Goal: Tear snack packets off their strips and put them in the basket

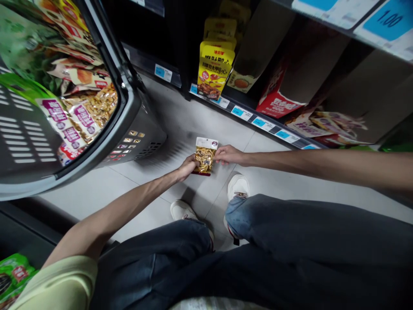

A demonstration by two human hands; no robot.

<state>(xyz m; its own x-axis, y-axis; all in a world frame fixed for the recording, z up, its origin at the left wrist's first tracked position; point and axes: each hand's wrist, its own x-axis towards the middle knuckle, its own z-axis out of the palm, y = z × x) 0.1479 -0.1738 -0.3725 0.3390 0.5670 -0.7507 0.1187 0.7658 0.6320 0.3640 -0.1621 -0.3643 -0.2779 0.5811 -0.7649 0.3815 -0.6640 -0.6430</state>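
Snack packet (204, 160) up between two hands over the floor (258, 144), and a slip looks like the main danger!
The left hand (187, 167) has it clamped by the side, thumb across the front; the right hand (228, 155) has curled fingertips at the opposite edge, and whether they pinch or merely touch, I can't tell. Slick film and loose contents could let it twist if the left thumb eases, while uneven pulling could crease or split it. Close in, the jeans (274, 224) crowd the space, and the white shoes (238, 187) stand near where a drop could land. Over to the left, the basket (127, 105) puts up a raised rim, bagged snacks (87, 113) heaped inside; a careless swing could snag there. Beyond, the shelf edge (229, 107) makes another barrier, yellow pouches (214, 73) right at its lip, a red carton (280, 101) farther along.
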